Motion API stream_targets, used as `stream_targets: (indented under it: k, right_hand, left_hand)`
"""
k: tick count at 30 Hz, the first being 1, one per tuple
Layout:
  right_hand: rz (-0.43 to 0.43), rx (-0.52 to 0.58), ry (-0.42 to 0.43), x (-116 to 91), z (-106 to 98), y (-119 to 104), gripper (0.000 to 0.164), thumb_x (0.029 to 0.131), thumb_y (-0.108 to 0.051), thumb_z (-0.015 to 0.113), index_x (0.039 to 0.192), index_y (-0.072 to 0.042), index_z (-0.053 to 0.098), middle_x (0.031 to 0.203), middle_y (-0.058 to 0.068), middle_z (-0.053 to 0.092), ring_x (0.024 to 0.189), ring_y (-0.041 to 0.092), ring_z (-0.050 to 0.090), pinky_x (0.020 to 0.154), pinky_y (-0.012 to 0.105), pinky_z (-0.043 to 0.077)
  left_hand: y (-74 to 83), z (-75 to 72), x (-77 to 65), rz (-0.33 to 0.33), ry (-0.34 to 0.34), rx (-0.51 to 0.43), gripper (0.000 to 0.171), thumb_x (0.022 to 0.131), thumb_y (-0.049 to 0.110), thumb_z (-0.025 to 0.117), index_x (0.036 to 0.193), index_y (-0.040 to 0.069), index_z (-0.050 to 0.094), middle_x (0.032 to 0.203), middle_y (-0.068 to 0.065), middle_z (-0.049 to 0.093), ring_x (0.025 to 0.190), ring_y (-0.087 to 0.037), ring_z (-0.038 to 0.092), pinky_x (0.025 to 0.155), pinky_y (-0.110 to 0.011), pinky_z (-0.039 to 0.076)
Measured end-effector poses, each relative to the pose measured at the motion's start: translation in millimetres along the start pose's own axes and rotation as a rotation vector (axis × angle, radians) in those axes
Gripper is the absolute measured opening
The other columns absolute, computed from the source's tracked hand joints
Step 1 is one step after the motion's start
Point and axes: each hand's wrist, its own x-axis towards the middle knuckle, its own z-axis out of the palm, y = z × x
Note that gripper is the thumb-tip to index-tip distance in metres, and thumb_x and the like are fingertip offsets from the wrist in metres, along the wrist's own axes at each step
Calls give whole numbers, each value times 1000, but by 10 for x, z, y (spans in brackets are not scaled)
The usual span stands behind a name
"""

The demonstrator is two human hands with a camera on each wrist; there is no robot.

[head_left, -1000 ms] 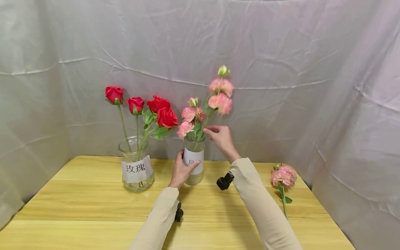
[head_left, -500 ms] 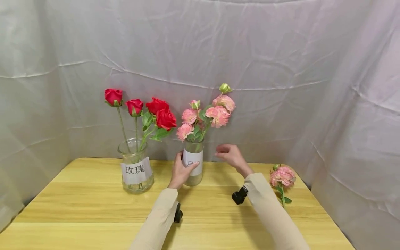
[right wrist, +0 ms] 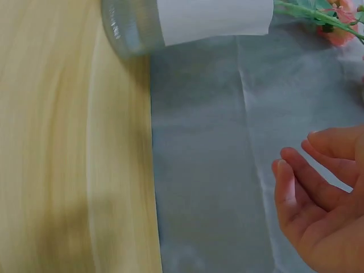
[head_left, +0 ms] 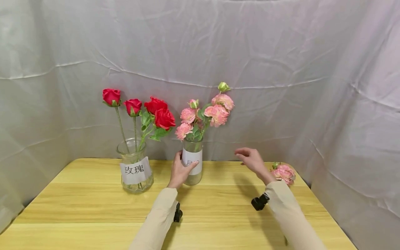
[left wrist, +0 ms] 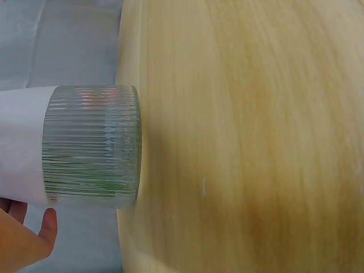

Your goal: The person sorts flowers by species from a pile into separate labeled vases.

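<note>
A ribbed glass vase with a white paper label stands upright at the middle back of the table. My left hand grips it from the left, thumb across the label. Out of its mouth rise two stems of ruffled pink flowers with green buds, the right one leaning right. My right hand hovers to the right of the vase, fingers loosely bent and holding nothing; the right wrist view shows bare fingertips. Nearest to it, a loose pink flower lies on the table, its stem mostly covered by the right arm.
To the left stands a wider glass vase with a paper label and red roses in it. Grey cloth hangs behind and beside the wooden table.
My right hand has let go of the right pink flower stem, which sank lower into the vase, and has moved right and down. My left hand has stayed on the vase.
</note>
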Motion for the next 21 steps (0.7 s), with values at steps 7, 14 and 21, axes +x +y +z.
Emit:
stream_targets:
  k: [7,14,21]
  right_hand:
    - [-6,-39,34,-298,-262,178,34,100,-13,54,126,8,57,122,26,59,110,39,57,83,41,54]
    - [84,19,112,-609,-515,421,44,100,-22,55,131,9,52,119,24,61,91,22,64,70,28,55]
    - [92,103,203,-858,-682,617,42,95,-19,63,126,9,56,104,-10,65,85,-3,60,69,21,53]
  left_hand:
    - [-1,18,8,-17,0,-9,70,79,21,80,134,-1,43,130,-22,52,117,-36,50,98,-50,40]
    - [-31,43,4,-13,4,-18,71,79,21,81,134,-2,43,129,-22,52,117,-36,51,98,-50,41]
    - [-29,12,-3,-21,5,-26,71,79,21,80,135,-2,42,131,-22,51,118,-36,49,100,-50,39]
